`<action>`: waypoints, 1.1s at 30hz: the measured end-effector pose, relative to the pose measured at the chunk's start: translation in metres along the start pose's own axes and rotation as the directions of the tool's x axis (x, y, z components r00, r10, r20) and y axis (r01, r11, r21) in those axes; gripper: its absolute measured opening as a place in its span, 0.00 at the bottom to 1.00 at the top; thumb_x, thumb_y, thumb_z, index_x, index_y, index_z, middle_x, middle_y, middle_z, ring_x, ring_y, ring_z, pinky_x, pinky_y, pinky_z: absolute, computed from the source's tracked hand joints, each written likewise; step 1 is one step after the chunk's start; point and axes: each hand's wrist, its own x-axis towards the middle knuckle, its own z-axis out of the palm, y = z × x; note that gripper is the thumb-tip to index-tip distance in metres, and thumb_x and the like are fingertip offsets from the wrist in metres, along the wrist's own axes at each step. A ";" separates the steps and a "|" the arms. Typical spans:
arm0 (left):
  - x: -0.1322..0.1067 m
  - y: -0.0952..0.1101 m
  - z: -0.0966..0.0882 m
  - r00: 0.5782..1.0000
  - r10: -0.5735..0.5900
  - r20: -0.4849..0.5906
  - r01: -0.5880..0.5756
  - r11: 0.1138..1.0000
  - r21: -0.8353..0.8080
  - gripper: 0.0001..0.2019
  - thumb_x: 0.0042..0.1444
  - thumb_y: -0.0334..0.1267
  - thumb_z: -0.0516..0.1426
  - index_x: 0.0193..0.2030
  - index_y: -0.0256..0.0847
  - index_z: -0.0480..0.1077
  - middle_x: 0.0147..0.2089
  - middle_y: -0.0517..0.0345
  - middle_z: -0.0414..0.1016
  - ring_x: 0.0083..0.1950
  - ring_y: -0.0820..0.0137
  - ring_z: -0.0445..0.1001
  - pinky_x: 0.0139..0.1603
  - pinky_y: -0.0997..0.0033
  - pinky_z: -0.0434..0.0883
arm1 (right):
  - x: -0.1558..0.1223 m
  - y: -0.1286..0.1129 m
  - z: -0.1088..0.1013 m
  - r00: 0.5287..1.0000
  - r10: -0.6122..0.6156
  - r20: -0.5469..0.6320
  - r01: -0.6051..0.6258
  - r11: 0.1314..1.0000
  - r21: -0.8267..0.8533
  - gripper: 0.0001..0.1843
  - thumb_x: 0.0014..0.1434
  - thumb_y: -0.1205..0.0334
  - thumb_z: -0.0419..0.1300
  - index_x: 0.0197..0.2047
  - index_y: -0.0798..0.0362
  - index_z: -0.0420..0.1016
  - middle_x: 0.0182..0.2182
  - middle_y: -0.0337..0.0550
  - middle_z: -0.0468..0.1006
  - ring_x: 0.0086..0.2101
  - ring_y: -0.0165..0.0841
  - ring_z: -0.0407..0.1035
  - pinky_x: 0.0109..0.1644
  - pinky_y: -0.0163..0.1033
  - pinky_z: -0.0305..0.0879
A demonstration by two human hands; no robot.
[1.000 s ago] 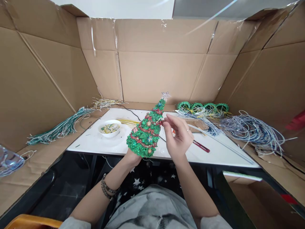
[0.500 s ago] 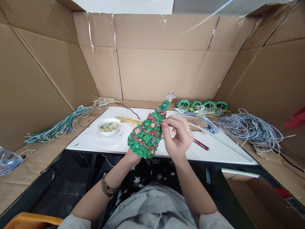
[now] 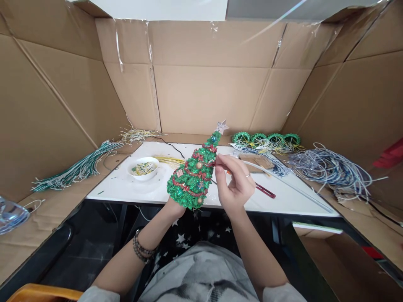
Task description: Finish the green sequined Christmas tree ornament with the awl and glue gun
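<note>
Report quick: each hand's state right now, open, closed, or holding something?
Left hand: holding the Christmas tree from below, fingers hidden.
Right hand: partly curled at the tree's side; cannot tell whether it pinches anything.

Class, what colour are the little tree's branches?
The tree's branches are glittery green; the head view shows this best.

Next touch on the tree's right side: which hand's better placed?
Right, probably: the right hand is raised close by the tree's right edge. The left hand, partly hidden, seems busy supporting the tree from below.
</note>
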 end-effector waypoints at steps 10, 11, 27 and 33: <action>0.004 -0.010 -0.011 0.997 0.066 -0.049 -0.069 0.996 -0.049 0.23 0.40 0.47 0.73 0.43 0.43 0.79 0.39 0.53 0.84 0.43 0.59 0.81 0.46 0.57 0.80 | -0.056 0.058 -0.056 0.856 0.511 -0.074 -0.445 0.657 -0.609 0.19 0.62 0.50 0.54 0.39 0.57 0.77 0.38 0.57 0.81 0.43 0.47 0.72 0.52 0.56 0.67; 0.004 -0.009 -0.010 0.997 0.058 -0.048 -0.061 0.997 -0.055 0.24 0.39 0.47 0.73 0.44 0.42 0.79 0.40 0.52 0.84 0.43 0.58 0.81 0.46 0.57 0.80 | -0.056 0.064 -0.059 0.833 0.551 -0.054 -0.451 0.619 -0.643 0.21 0.59 0.49 0.56 0.42 0.59 0.78 0.43 0.62 0.80 0.47 0.51 0.71 0.55 0.59 0.64; 0.006 -0.003 -0.010 0.995 0.034 -0.098 -0.043 0.995 -0.095 0.21 0.42 0.47 0.71 0.44 0.44 0.79 0.40 0.54 0.84 0.36 0.61 0.81 0.40 0.60 0.81 | -0.021 0.086 -0.052 0.583 0.800 0.145 -0.594 0.540 -0.596 0.20 0.58 0.51 0.56 0.46 0.58 0.74 0.34 0.54 0.81 0.33 0.42 0.74 0.39 0.45 0.67; 0.012 0.001 -0.014 0.987 0.101 -0.128 -0.112 0.990 -0.081 0.21 0.41 0.50 0.72 0.40 0.43 0.79 0.32 0.57 0.82 0.28 0.67 0.78 0.33 0.63 0.80 | -0.017 0.039 -0.062 0.752 0.620 0.221 -0.600 0.784 -0.158 0.19 0.62 0.46 0.52 0.38 0.54 0.74 0.38 0.50 0.82 0.23 0.30 0.68 0.27 0.38 0.67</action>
